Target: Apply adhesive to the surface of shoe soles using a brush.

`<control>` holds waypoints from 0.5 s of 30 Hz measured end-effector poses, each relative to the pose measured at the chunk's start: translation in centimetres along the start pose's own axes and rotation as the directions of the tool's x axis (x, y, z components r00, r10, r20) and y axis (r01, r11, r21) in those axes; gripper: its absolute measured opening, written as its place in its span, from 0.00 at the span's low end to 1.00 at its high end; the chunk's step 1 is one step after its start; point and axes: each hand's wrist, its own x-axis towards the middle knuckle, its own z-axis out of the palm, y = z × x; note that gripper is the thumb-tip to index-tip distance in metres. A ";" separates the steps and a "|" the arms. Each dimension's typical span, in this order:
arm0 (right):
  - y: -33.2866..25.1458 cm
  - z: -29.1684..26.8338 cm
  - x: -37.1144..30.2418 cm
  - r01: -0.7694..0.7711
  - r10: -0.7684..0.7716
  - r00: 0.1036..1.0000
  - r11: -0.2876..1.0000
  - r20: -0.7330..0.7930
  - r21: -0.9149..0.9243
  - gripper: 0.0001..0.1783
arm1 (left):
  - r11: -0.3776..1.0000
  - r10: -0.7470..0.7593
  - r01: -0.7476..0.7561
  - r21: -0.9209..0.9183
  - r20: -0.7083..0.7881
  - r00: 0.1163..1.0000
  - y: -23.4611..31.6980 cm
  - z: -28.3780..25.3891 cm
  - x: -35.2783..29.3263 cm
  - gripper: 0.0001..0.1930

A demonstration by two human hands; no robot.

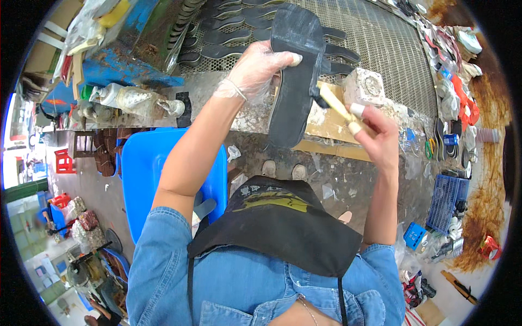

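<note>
My left hand (253,70), in a thin clear plastic glove with a band at the wrist, grips a black shoe sole (293,103) by its edge. The thumb lies across the sole's face, and the upper part looks greyish and streaked. My right hand (379,136), with white covers on fingertips, pinches a pale-handled brush (338,105). Its dark bristle end is at the sole's right edge; whether they touch I cannot tell. Just beyond the brush stands a whitish, crusted block-shaped container (363,86) with a round opening. Under the brush lies a tan board (331,125).
Several dark soles (225,36) lie in rows on a metal mesh (380,41) ahead. A stained white bottle (128,100) lies on the bench to the left. Below it stands a blue plastic bin (141,168). A blue crate (445,202) and clutter are at the right.
</note>
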 end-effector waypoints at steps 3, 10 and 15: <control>-1.5 0.6 -1.1 0.075 -0.074 0.997 0.997 0.021 -0.029 0.18 | 1.000 -0.013 0.013 0.012 -0.051 0.999 -0.2 -1.0 0.4 0.14; 0.0 -0.3 -3.5 0.175 -0.147 0.973 0.972 0.178 -0.158 0.18 | 0.961 0.031 -0.069 -0.269 -0.143 0.989 -1.3 -3.0 1.8 0.13; 3.4 2.9 -0.4 -0.174 0.343 0.887 0.868 -0.308 0.465 0.19 | 0.795 0.055 -0.301 -0.527 -0.431 0.901 -1.8 -0.1 0.1 0.16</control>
